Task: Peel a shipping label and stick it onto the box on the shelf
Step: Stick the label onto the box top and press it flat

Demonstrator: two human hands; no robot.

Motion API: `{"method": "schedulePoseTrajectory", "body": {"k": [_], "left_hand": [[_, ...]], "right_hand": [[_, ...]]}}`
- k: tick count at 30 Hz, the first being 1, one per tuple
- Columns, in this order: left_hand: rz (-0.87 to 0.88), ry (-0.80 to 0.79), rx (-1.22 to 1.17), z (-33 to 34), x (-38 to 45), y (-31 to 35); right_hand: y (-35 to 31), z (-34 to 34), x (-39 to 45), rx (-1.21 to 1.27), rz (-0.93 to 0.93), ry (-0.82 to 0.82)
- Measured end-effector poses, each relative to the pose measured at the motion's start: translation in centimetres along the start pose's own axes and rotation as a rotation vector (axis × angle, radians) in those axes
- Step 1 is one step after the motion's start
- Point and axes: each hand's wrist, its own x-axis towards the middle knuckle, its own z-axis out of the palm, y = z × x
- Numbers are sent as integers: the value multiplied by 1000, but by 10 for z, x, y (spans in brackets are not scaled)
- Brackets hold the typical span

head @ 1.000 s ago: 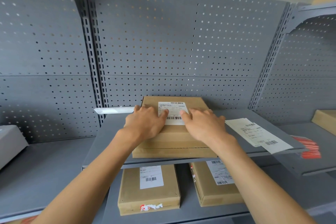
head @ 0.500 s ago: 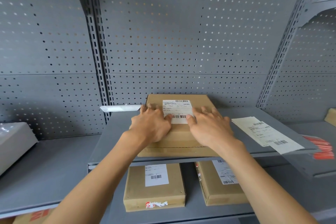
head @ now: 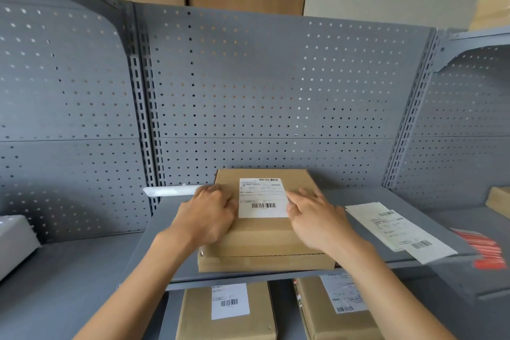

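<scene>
A flat brown cardboard box [head: 265, 240] lies on the grey shelf [head: 165, 229] in front of me. A white shipping label [head: 262, 197] with barcodes lies flat on the box top. My left hand [head: 207, 215] rests palm down on the box just left of the label. My right hand [head: 314, 218] rests palm down just right of it, fingertips at the label's edge. Neither hand holds anything. Loose label sheets [head: 397, 229] lie on the shelf to the right of the box.
A white backing strip [head: 174, 190] lies at the shelf's back left. Two labelled boxes [head: 229, 312] [head: 336, 309] sit on the shelf below. Red stickers [head: 488, 251] lie at the far right. A perforated grey back panel [head: 276, 91] rises behind. A white object [head: 13, 240] sits far left.
Both hands slid outward off the label, from its lower middle to its left and right edges, so the whole label now shows. The view tilted upward.
</scene>
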Motion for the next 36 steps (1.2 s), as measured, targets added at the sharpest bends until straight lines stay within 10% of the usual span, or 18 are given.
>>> {"method": "schedulePoseTrajectory", "body": {"k": [14,36], "left_hand": [[-75,-236,126,11,53,45],[-55,-136,80,7,47,25]], "right_hand": [[-20,5,77,-99,55,-162],[-2,4,74,-90,17,-58]]}}
